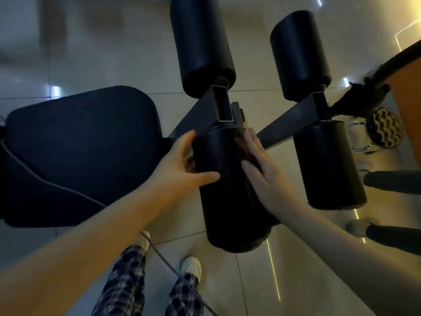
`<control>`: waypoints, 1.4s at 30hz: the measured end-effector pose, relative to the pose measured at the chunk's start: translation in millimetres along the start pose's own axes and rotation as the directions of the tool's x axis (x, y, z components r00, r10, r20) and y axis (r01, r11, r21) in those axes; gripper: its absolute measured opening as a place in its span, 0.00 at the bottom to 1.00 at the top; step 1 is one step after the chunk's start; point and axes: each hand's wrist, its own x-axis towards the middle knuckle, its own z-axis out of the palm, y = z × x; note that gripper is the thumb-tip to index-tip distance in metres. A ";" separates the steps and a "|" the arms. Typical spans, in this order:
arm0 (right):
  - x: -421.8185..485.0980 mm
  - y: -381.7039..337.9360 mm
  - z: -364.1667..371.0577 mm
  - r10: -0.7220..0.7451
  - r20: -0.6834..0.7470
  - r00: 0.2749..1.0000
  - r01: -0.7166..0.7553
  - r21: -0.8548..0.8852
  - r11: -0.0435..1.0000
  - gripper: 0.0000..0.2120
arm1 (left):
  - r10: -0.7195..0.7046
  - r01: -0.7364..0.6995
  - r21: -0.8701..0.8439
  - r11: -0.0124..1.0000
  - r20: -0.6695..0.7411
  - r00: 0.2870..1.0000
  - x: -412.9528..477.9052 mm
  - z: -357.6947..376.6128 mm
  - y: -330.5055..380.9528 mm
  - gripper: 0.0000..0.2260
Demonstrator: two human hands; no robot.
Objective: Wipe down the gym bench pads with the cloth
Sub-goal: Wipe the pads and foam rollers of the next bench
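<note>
The bench has a black seat pad (79, 144) on the left and several black roller pads on a steel frame (223, 106). My left hand (180, 160) grips the near roller pad (227, 201) from its left side, thumb lying across its front. My right hand (266, 176) lies flat on the same roller's right side, fingers straight. It presses a dark brownish cloth (245, 151) against the pad. Only a small part of the cloth shows beside and under the fingers.
Other roller pads sit at the far middle (200, 42), far right (298, 53) and near right (328, 165). Another person's legs (391, 181), a stool with a patterned cushion (382, 131) and a wooden table (410, 99) crowd the right. A cable (57, 185) crosses the seat pad.
</note>
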 end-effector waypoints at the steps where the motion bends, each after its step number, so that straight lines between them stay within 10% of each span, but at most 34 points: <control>1: 0.0 0.5 -0.2 -0.003 -0.008 1.000 0.003 -0.011 1.000 0.27 | -0.047 0.046 -0.038 0.998 -0.007 0.999 1.5 -3.0 -6.8 0.54; 7: -72.0 19.1 7.2 -0.042 0.054 0.998 0.047 -0.093 0.995 0.30 | -0.349 0.441 -0.224 0.869 0.354 0.868 5.9 9.3 -23.0 0.55; 20: 12.1 -10.8 2.4 0.047 -0.050 0.998 -0.049 -0.051 0.997 0.27 | -0.401 0.408 -0.149 0.901 0.078 0.913 5.0 50.0 -5.4 0.43; 28: 10.7 -6.5 -2.4 -0.098 0.003 0.995 0.097 -0.164 0.982 0.28 | -0.397 0.437 -0.103 0.894 0.273 0.876 -2.5 13.7 -8.2 0.37; 35: -83.9 13.0 4.5 -0.099 0.203 0.974 0.163 -0.332 0.929 0.36 | -0.370 0.404 -0.082 0.911 0.270 0.889 2.3 2.7 -20.8 0.54; 42: -16.1 -15.9 20.9 -0.087 0.037 0.995 0.095 -0.376 0.922 0.26 | -0.386 0.413 -0.173 0.894 0.167 0.907 -3.6 16.3 -20.3 0.52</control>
